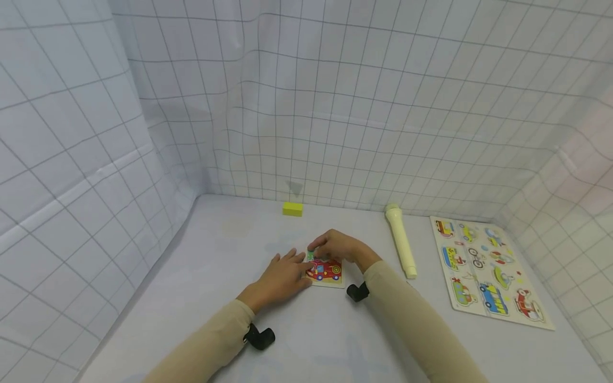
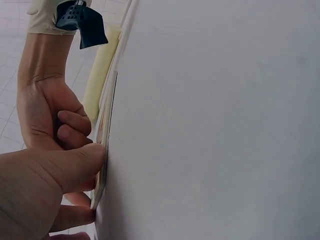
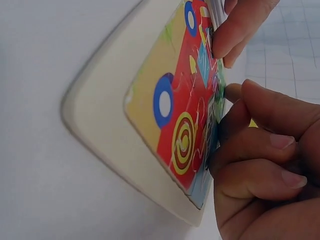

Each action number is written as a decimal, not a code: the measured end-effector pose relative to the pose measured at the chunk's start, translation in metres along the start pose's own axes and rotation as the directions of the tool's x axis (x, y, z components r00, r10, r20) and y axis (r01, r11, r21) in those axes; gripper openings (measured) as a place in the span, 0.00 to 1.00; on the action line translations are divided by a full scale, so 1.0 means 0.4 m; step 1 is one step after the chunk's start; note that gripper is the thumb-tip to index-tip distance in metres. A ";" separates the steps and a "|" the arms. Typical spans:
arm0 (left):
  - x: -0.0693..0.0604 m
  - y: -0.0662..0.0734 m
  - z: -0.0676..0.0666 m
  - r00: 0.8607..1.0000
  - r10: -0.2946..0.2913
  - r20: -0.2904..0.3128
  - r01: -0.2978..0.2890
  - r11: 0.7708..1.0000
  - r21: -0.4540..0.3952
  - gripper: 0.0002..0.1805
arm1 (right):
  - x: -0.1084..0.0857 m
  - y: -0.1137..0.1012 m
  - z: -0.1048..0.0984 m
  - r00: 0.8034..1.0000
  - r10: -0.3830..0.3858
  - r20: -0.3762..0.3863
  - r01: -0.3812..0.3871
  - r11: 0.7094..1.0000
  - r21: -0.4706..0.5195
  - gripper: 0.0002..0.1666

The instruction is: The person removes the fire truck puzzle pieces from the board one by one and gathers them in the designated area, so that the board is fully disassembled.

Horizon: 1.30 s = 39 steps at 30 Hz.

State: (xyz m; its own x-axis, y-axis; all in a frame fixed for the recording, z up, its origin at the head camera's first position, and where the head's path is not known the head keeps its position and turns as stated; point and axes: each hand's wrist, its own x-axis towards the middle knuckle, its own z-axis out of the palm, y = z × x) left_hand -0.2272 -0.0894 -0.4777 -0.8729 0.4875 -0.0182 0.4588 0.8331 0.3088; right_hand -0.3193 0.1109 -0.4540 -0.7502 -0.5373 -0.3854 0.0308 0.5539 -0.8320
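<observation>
A small jigsaw of a red vehicle point(image 1: 325, 270) point(image 3: 187, 100) lies in a pale tray point(image 3: 100, 107) on the table. My left hand point(image 1: 282, 277) point(image 2: 45, 182) rests at its left side, fingers spread and fairly straight, the thumb against the tray's edge and a fingertip over the picture. My right hand point(image 1: 337, 246) point(image 3: 270, 150) reaches over the far side with fingers curled; its thumb and index finger pinch a green-patterned piece point(image 1: 311, 255) at the far left corner. The fingers partly hide that piece.
A yellow block point(image 1: 292, 209) stands near the back curtain. To the right lie a cream stick point(image 1: 402, 239) with a rounded end and a large board of vehicle pictures point(image 1: 486, 271). Gridded white curtains point(image 1: 335, 96) enclose the table point(image 1: 215, 239).
</observation>
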 end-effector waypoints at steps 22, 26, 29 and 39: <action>0.004 -0.013 0.015 1.000 0.004 -0.008 -0.004 1.000 0.002 0.26 | 0.022 -0.017 0.015 0.994 0.018 -0.111 -0.011 0.998 0.057 0.05; 0.003 -0.013 0.011 1.000 0.006 -0.009 -0.006 1.000 0.009 0.26 | 0.026 -0.016 0.018 0.992 0.002 -0.126 0.004 0.999 0.044 0.06; 0.002 -0.011 0.008 1.000 0.004 -0.012 -0.004 1.000 0.010 0.26 | 0.027 -0.017 0.019 0.991 -0.002 -0.136 0.007 0.999 0.033 0.06; 0.003 -0.003 0.006 1.000 -0.007 0.004 0.007 1.000 -0.013 0.26 | 0.024 -0.015 0.023 0.990 0.000 -0.139 0.005 0.999 0.038 0.05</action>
State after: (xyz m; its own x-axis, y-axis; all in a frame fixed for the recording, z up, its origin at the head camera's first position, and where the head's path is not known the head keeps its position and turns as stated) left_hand -0.2282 -0.0892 -0.4805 -0.8755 0.4826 -0.0240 0.4504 0.8332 0.3210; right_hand -0.3207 0.0968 -0.4565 -0.8347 -0.4438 -0.3262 0.0518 0.5264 -0.8487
